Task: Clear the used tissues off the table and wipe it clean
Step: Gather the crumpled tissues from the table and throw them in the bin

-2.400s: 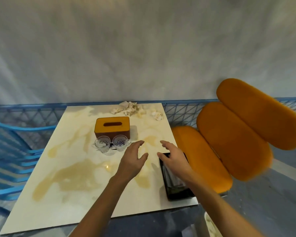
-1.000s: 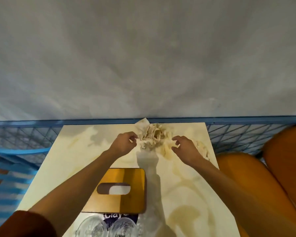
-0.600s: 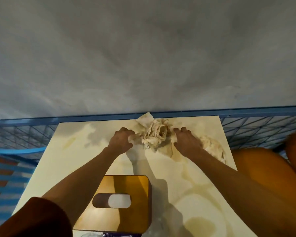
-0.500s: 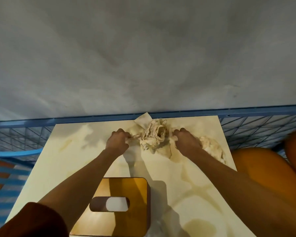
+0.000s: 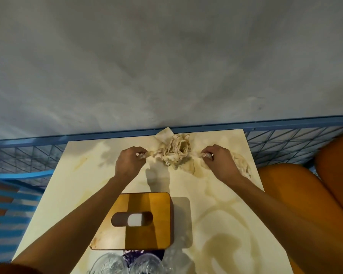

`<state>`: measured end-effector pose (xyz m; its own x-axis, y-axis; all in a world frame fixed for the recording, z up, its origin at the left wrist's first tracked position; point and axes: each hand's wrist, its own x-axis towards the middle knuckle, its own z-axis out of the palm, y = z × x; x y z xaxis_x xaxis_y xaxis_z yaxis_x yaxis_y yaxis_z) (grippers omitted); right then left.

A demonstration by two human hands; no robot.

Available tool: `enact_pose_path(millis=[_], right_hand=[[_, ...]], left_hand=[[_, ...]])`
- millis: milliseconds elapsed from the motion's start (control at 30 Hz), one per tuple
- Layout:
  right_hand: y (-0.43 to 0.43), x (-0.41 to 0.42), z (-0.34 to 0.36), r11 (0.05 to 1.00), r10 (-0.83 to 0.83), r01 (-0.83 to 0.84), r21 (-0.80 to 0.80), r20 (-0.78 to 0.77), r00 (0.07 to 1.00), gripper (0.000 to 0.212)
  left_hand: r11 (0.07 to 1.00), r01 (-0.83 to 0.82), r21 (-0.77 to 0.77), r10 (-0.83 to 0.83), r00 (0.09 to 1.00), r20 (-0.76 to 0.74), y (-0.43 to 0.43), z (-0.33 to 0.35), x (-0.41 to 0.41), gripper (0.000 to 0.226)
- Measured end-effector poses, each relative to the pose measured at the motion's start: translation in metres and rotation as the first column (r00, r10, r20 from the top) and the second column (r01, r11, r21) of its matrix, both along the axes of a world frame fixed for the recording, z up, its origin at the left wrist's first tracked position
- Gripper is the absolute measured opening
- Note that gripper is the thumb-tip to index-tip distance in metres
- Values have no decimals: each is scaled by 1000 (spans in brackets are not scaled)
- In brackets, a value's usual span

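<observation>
Head view: tissues (image 5: 174, 153) are lying crumpled at the far edge of the desk (image 5: 77, 194), between both hands. The left hand (image 5: 130, 161) is pinching the pile's left end and the right hand (image 5: 219, 161) its right end, both arms reaching forward. Another wad (image 5: 241, 165) is sitting beside the right hand. A wooden box (image 5: 139, 220) is standing nearer; the writing on the purple label (image 5: 135, 252) below it is hidden.

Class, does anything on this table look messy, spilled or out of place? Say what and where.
A heap of crumpled, stained tissues litters the pale table's far edge, its ends pinched by the left hand and right hand. Another crumpled wad lies near the right edge. Tan patches may be spills or pattern.
</observation>
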<state>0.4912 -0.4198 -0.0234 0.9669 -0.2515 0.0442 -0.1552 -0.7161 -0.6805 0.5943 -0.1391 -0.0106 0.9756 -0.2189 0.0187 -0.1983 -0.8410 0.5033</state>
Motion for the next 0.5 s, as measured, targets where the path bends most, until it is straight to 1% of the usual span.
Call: enact_pose_path(millis=[100, 267, 367, 500], right_hand=[[10, -18, 20, 1000, -10, 9, 20, 12, 1000, 18], [31, -57, 62, 998, -6, 4, 61, 34, 999, 15], [48, -92, 87, 998, -9, 7, 69, 31, 999, 11], [70, -136, 114, 993, -17, 13, 113, 33, 999, 9]], left_hand=[[998, 16, -57, -17, 1000, -14, -1, 14, -20, 23], [976, 18, -217, -26, 999, -34, -4, 58, -65, 23], [961, 95, -259, -106, 994, -31, -6, 85, -112, 21], [929, 71, -363, -120, 986, -116, -4, 109, -168, 18]])
